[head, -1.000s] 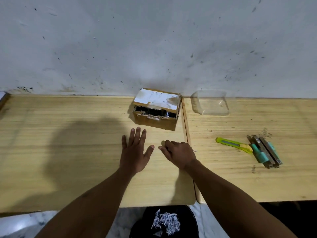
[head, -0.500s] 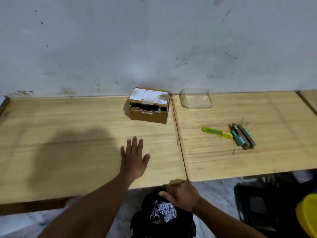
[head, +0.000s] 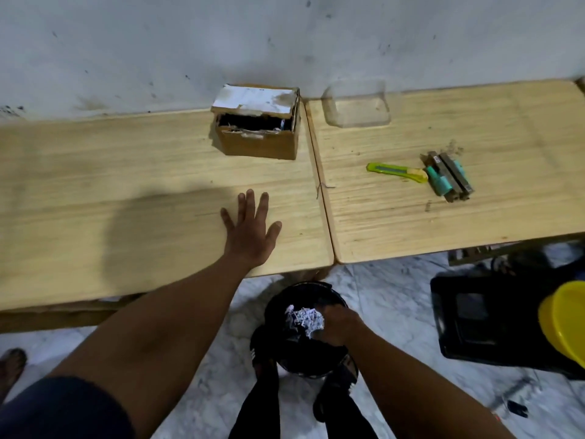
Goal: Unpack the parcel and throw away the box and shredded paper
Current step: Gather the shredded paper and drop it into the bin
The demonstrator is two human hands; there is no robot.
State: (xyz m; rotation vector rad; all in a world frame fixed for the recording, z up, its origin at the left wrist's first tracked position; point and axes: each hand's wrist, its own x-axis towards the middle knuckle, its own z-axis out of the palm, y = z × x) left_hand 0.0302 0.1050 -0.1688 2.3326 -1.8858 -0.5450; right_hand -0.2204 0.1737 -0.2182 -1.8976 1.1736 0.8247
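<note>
Left hand [head: 250,229] flat, palm down, on the wooden surface [head: 126,185]; fingers [head: 250,204] straight and spread, holding nothing. Right hand [head: 338,324] inside the mouth of the black bin [head: 316,285] on the floor, against the wad of shredded paper [head: 304,320]; fingers bent downward, tips hidden behind the shreds, so grip or release not determinable.

Cardboard box [head: 258,144] at the back of the surface by the wall, top gaping at the front, well apart from both hands, not yet discarded.

Likely faults from here:
- Shreds clinging to the right hand and scattering over the floor.
- Bin tipping if knocked, given its place close to the feet.

Box interior dark, contents unreadable. Teal items [head: 446,177] touching the yellow utility knife [head: 397,172], too small to identify. Yellow object [head: 566,321] cut off at the right edge.
</note>
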